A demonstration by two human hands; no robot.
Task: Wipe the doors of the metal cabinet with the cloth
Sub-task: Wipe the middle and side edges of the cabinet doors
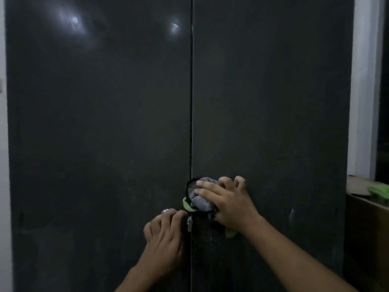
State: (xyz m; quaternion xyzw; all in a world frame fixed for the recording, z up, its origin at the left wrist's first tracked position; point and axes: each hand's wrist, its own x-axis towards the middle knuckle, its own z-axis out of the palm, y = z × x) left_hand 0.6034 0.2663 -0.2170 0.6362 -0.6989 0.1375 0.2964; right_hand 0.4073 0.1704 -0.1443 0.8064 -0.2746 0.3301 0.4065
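**Cloth pressed to the right door beside the seam**

A pale wall edges the far left; next stands the dark left door, with two glints of light near its top. Low on it the left hand lies with fingers curled at a small shiny fitting; whether it grips this I cannot tell. Just past the seam the bunched grey, green and black cloth sits against the right door; the right hand clasps it, fingertips touching the metal. Far right, a green item rests on a cardboard box.
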